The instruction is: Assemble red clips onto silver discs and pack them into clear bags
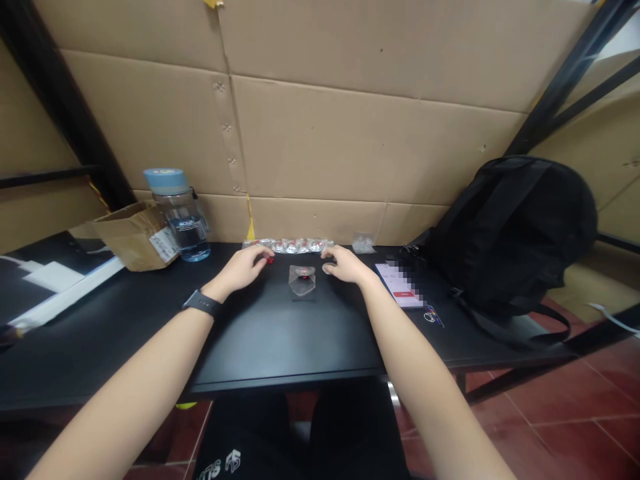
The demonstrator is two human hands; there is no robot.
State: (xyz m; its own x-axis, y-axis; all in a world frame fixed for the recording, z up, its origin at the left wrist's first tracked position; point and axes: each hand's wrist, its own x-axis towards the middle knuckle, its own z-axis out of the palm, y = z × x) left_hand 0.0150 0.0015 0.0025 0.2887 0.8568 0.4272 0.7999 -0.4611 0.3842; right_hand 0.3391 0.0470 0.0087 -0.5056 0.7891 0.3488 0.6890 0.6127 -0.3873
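My left hand (244, 269), with a dark watch (202, 304) on its wrist, is over the back of the black table. Its fingers curl around a small red piece (271, 260) at the tips. Opposite, my right hand (346, 265) has its fingers bent, with a small clear round piece (327, 268) at the thumb; its exact grip is hard to make out. Between both hands a clear plastic bag (302, 283) with something red inside lies on the table. Behind them runs a row of small clear packets (295, 246) with red bits in them.
Another clear packet (363, 243) lies at the back right. Further right are a phone (395, 280) and a black backpack (520, 247). On the left stand a water bottle (183, 223), a cardboard box (133, 240) and a white charger (53, 277). A cardboard wall (320, 147) closes the back.
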